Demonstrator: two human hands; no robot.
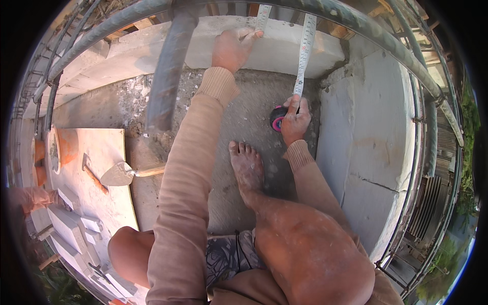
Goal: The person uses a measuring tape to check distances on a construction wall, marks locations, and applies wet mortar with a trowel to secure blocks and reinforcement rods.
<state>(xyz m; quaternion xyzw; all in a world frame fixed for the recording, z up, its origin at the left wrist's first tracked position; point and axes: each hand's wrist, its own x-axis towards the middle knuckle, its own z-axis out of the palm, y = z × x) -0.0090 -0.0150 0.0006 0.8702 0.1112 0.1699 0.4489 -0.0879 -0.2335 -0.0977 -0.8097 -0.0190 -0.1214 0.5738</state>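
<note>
My right hand (296, 121) is closed around a black and pink tape measure (278, 118), its fingers at the base of the blade. The pale tape blade (304, 53) runs up across the low block wall (203, 43) and passes behind the scaffold tube. Farther left, my left hand (233, 50) rests over the wall's top, thumb and fingers pinching another stretch of tape blade (262, 18). Where the two stretches join is hidden beyond the tube. My bare foot (247, 165) stands on the rough concrete floor (229, 203) between my arms.
Scaffold tubes (366, 28) cross overhead and one slants down at left. A block wall (376, 122) closes the right side. On a board (109, 145) at left lie a trowel (118, 174) and a hammer (94, 174), beside a bucket (66, 145) and cut blocks (66, 229).
</note>
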